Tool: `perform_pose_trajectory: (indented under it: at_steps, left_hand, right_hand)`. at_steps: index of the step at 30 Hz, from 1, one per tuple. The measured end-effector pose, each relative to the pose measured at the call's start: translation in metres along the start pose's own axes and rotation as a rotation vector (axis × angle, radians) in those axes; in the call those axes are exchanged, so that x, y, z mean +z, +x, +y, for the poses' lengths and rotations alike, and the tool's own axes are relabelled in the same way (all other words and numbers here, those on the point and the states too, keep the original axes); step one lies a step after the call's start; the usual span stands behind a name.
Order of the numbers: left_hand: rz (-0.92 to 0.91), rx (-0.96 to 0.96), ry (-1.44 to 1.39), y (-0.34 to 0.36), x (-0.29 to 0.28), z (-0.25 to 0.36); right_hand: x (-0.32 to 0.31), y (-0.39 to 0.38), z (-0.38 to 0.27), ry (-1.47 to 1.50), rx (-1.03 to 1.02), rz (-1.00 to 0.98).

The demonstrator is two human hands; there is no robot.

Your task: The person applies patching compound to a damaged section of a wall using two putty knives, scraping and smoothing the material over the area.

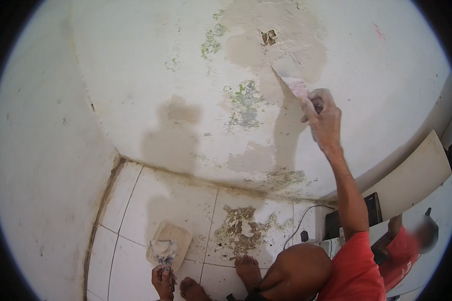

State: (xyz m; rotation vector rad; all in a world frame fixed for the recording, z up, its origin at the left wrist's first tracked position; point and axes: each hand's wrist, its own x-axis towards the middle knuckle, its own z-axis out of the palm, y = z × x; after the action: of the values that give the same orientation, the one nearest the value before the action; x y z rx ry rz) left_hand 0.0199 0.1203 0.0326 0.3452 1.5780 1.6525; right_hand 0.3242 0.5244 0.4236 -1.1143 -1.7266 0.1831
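- Lower right: a red sleeve (354, 268) is seen.
- Upper centre: a putty knife (293, 79) is gripped by the right hand (325, 114) against the wall (135, 75).
- Lower left: a spatula (165, 258) is grasped by the left hand (162, 283) at a tray (182, 237).

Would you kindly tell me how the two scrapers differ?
The right scraper is up at the wall; the left scraper is down over the tray. The right scraper shows pale pink; the left scraper has dark mottling. The left scraper carries a pale lump; the right scraper shows none. Both are hand-held.
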Motion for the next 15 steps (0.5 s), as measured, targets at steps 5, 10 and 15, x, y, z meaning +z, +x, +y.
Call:
perform_pose_trajectory:
  at_steps: [5, 10, 15]
  left_hand:
    - [0.008, -0.018, -0.001, -0.002, 0.005, 0.001]
    - [0.019, -0.027, 0.008, 0.0, 0.001, -0.003]
    - [0.019, -0.031, -0.002, 0.002, -0.004, -0.005]
  right_hand:
    - [-0.061, 0.012, 0.015, -0.219, -0.07, 0.028]
    - [-0.096, -0.006, 0.008, -0.115, 0.016, 0.091]
    - [-0.047, -0.014, -0.024, 0.165, 0.071, 0.095]
